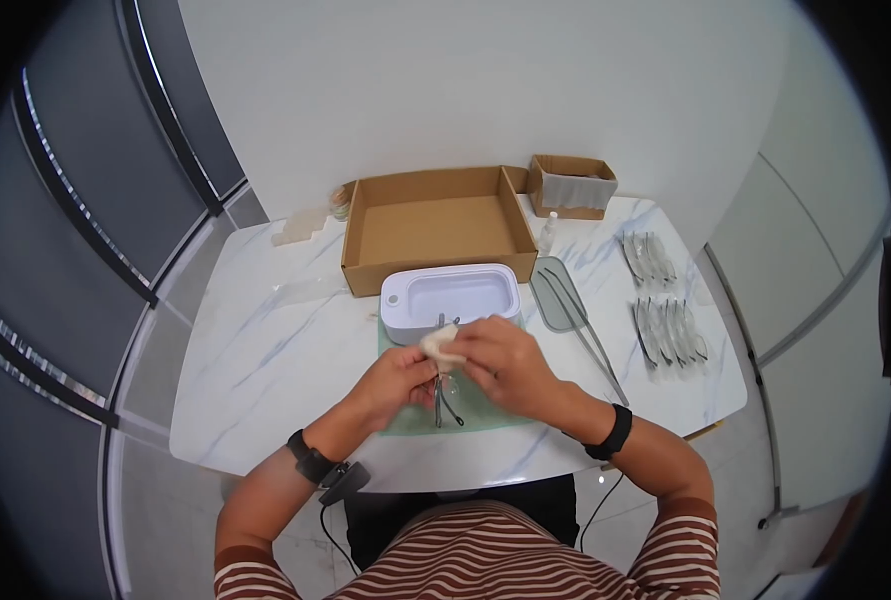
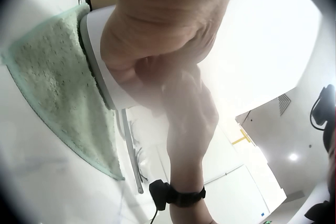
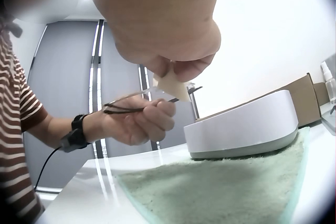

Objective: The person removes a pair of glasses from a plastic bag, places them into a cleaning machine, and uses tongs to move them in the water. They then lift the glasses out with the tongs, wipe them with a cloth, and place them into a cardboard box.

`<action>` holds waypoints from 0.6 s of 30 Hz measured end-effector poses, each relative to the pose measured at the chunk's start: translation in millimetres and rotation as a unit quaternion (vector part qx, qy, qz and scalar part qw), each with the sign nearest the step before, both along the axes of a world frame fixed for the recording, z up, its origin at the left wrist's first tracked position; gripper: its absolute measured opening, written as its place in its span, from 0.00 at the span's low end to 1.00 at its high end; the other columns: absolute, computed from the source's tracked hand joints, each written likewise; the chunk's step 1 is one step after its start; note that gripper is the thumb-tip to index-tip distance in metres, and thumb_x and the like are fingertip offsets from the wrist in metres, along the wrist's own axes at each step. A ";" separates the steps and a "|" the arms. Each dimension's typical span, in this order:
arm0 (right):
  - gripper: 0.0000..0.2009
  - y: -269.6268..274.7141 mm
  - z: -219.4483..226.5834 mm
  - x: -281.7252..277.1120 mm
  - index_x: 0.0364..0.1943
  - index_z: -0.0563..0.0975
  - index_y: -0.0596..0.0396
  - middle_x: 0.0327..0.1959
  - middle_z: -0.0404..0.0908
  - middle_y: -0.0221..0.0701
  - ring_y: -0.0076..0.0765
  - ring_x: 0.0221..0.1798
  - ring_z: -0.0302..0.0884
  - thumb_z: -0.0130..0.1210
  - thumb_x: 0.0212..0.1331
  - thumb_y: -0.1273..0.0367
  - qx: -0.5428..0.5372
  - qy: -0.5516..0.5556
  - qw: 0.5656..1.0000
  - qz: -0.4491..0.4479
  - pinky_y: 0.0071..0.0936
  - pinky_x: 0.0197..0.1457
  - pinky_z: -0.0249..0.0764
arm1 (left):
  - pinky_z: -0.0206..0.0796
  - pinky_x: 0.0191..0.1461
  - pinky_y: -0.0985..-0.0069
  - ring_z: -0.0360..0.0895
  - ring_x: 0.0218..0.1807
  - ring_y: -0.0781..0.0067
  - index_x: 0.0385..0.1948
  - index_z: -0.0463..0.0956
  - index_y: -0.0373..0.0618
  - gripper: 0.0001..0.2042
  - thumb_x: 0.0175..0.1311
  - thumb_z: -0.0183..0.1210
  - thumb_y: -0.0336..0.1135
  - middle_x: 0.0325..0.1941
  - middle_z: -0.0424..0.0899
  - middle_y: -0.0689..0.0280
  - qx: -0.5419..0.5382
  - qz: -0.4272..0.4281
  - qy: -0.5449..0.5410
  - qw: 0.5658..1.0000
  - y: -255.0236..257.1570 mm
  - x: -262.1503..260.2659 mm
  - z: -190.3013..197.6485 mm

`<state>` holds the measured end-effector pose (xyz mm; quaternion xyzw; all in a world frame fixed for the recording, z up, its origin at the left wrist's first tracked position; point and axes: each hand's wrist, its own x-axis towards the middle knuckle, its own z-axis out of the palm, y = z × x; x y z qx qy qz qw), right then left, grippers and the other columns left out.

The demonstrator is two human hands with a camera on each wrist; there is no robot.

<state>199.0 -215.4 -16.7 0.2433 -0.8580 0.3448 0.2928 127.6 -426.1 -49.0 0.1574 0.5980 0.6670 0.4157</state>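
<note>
Above the green mat (image 1: 496, 412), a pair of glasses (image 1: 440, 408) is pinched by the left hand (image 1: 391, 388), its dark temples pointing down toward the person. The right hand (image 1: 511, 365) grips a cream cloth (image 1: 440, 345) against the upper part of the glasses. From the right wrist view, the cloth (image 3: 173, 87) hangs from the thumb and fingers of the right hand (image 3: 168, 35), while the left hand (image 3: 139, 124) holds the dark temples (image 3: 123, 110) just below. In the left wrist view the hands overlap and hide the glasses.
A white basin-shaped device (image 1: 463, 297) stands on the mat's back part, an open cardboard box (image 1: 436, 235) behind it. To the right lie a grey flat piece (image 1: 556, 300) with long thin rods and rows of bagged glasses (image 1: 671, 335). A small bottle (image 1: 548, 232) stands near a smaller box (image 1: 572, 190).
</note>
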 end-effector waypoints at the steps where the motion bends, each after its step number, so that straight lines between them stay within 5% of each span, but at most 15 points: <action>1: 0.15 -3.9 -1.8 6.4 0.45 0.84 0.54 0.40 0.81 0.36 0.47 0.41 0.79 0.64 0.51 0.78 0.018 0.008 0.999 0.033 0.37 0.42 0.76 | 0.77 0.42 0.80 0.79 0.35 0.82 0.47 0.79 0.44 0.09 0.78 0.52 0.36 0.39 0.82 0.72 0.002 0.015 -0.009 1.000 0.6 -1.4 -0.8; 8: 0.16 -14.7 -4.5 38.7 0.42 0.85 0.52 0.39 0.79 0.30 0.40 0.35 0.75 0.65 0.45 0.78 0.105 0.043 0.991 0.076 0.33 0.37 0.75 | 0.76 0.40 0.82 0.79 0.36 0.84 0.46 0.79 0.42 0.08 0.77 0.52 0.34 0.39 0.83 0.72 0.050 0.051 -0.035 0.997 2.8 -3.7 -10.7; 14: 0.15 -1.1 0.4 52.5 0.42 0.85 0.52 0.41 0.82 0.31 0.37 0.33 0.78 0.62 0.46 0.79 0.092 -0.011 0.991 0.093 0.31 0.34 0.76 | 0.73 0.38 0.79 0.77 0.35 0.84 0.38 0.79 0.42 0.09 0.76 0.56 0.37 0.33 0.80 0.72 -0.061 0.028 0.132 0.989 0.4 -1.7 10.0; 16: 0.15 10.0 5.6 52.4 0.41 0.85 0.53 0.39 0.83 0.32 0.37 0.32 0.79 0.61 0.47 0.79 0.048 -0.020 0.996 0.076 0.29 0.34 0.77 | 0.73 0.38 0.71 0.80 0.33 0.73 0.34 0.79 0.41 0.09 0.71 0.59 0.37 0.31 0.81 0.65 -0.223 -0.028 0.399 0.889 0.7 3.0 31.5; 17: 0.12 18.1 6.7 52.7 0.40 0.85 0.53 0.36 0.83 0.33 0.39 0.31 0.80 0.60 0.50 0.78 0.026 -0.112 0.993 0.029 0.31 0.34 0.77 | 0.73 0.38 0.71 0.80 0.33 0.73 0.34 0.79 0.41 0.09 0.71 0.59 0.37 0.31 0.81 0.65 -0.224 -0.025 0.394 0.891 2.0 2.8 30.4; 18: 0.10 23.3 8.2 51.6 0.39 0.84 0.53 0.32 0.84 0.35 0.42 0.31 0.82 0.59 0.52 0.76 0.004 -0.202 0.979 -0.019 0.34 0.35 0.77 | 0.73 0.40 0.66 0.81 0.35 0.65 0.34 0.79 0.40 0.08 0.69 0.60 0.36 0.32 0.82 0.61 -0.230 -0.044 0.500 0.834 4.3 2.1 28.5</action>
